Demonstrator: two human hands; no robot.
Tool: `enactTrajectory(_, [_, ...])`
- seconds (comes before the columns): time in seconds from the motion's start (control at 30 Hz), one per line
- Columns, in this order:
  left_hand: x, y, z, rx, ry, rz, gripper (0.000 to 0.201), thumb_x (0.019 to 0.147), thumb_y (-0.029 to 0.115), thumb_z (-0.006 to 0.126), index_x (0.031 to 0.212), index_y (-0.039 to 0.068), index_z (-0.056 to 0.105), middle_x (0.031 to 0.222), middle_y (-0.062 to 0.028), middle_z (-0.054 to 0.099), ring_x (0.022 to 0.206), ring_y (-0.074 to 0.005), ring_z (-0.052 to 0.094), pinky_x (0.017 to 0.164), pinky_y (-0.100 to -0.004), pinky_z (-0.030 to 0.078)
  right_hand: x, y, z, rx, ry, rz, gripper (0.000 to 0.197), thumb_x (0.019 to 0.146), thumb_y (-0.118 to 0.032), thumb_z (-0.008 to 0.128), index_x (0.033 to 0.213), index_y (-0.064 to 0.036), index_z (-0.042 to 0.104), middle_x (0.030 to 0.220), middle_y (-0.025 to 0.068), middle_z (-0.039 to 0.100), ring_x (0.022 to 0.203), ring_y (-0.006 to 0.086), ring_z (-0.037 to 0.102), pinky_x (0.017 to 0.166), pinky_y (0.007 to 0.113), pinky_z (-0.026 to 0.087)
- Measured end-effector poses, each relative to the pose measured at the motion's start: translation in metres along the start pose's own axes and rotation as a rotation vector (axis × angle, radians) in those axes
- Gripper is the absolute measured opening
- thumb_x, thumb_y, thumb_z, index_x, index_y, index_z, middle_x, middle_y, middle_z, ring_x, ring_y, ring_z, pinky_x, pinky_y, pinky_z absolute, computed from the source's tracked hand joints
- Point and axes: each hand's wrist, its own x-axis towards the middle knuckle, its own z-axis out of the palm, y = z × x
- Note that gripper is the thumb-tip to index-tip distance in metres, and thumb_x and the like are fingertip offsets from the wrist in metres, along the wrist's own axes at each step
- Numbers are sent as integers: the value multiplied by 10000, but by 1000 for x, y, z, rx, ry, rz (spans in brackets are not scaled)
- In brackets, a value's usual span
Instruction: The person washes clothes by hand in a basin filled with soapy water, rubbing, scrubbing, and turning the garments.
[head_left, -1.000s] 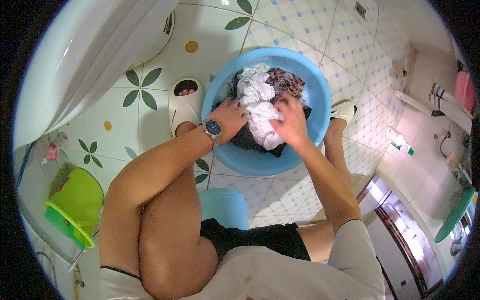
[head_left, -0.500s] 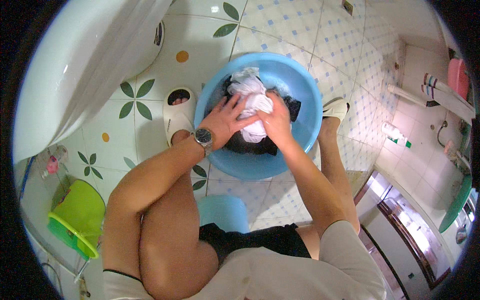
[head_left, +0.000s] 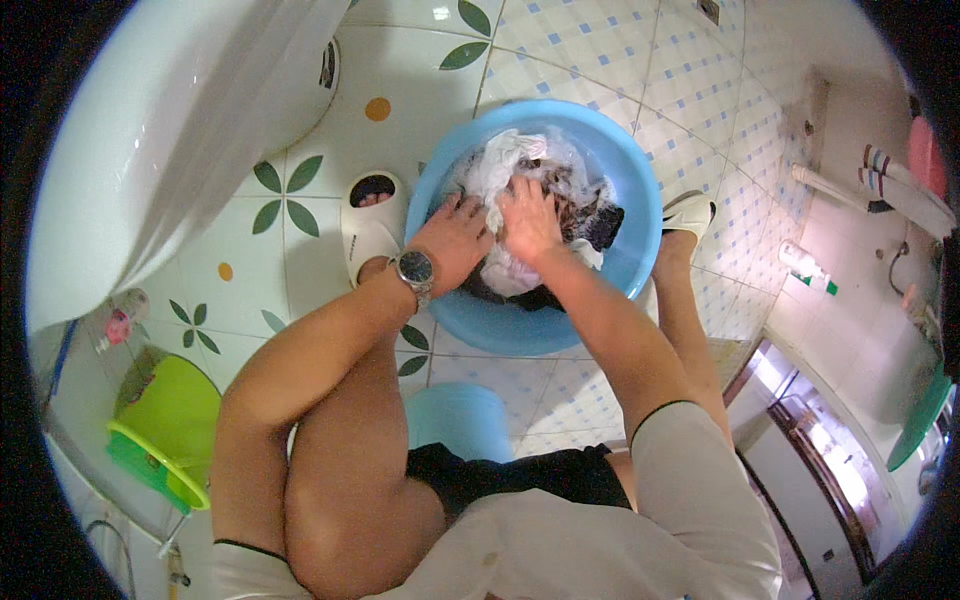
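Observation:
Sudsy wet laundry lies in a round blue basin (head_left: 642,235) between my feet. A white cloth (head_left: 508,155) is bunched on top, its lower part (head_left: 510,277) showing below my hands. Underneath and beside it are dark pieces of clothing (head_left: 607,228), one with a brown pattern (head_left: 570,200). My right hand (head_left: 530,222) presses down on the white cloth, fingers stretched out. To its left, my left hand (head_left: 455,240), with a watch (head_left: 414,267) at the wrist, rests on the laundry, fingers slightly apart. Both thumbs are mostly hidden.
Behind the basin, near me, stands a light-blue stool or bucket (head_left: 458,420). A lime-green bucket (head_left: 165,430) is at the left, below a white tub-like fixture (head_left: 150,150). A white bottle (head_left: 800,262) lies at the right. My cream slippers (head_left: 372,235) flank the basin on the tiled floor (head_left: 440,130).
The bunched white cloth has been spread lower into the basin, and more suds and patterned fabric show. My right hand has turned and moved from beside the cloth onto it.

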Motion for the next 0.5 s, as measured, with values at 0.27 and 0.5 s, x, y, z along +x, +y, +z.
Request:
enactTrajectory(0.27, [9, -3, -3, -65, -15, 6, 316, 902, 178, 552, 1170, 18, 596, 1281, -199, 585, 1289, -375, 513, 1152, -505, 338, 44, 47, -22, 632, 94, 479, 343, 854, -137, 677, 1176, -25, 634, 1176, 221, 667, 1032, 314, 664, 870, 416, 531])
enactTrajectory(0.5, [3, -2, -10, -108, 85, 28, 237, 868, 140, 546, 1064, 26, 613, 1141, -180, 610, 1174, -351, 577, 1119, -489, 373, -103, 45, -61, 427, 249, 61, 494, 746, -155, 760, 1220, -62, 655, 1453, 199, 493, 1353, 376, 452, 1091, 478, 395])
